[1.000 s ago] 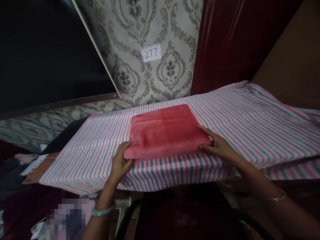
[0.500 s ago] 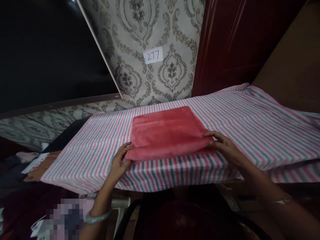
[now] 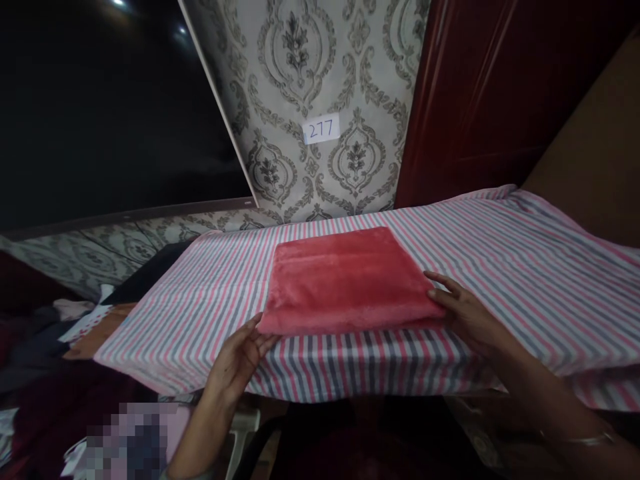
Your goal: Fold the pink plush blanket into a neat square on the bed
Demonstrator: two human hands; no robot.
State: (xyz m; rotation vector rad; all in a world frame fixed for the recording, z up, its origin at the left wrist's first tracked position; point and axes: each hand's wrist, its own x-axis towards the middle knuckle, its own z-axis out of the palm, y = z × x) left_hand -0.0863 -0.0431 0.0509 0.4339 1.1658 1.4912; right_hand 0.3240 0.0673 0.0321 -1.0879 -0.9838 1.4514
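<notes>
Head view: a folded red towel [image 3: 347, 283] is laid flat on a striped cloth [image 3: 525, 267] covering the table. The left hand [image 3: 240, 360] is placed at the towel's near left corner, its grip released, fingertips touching the fold. The right hand [image 3: 463, 313] is rested open against the near right corner, so both edges are squared.

The scene was dim and soft, lit from above — two small glints showed on the dark glossy panel [image 3: 100, 107]. The red door [image 3: 480, 93] carried streaky glare. Straight edges bowed toward the frame's borders, and the lower foreground sank into shadow.
</notes>
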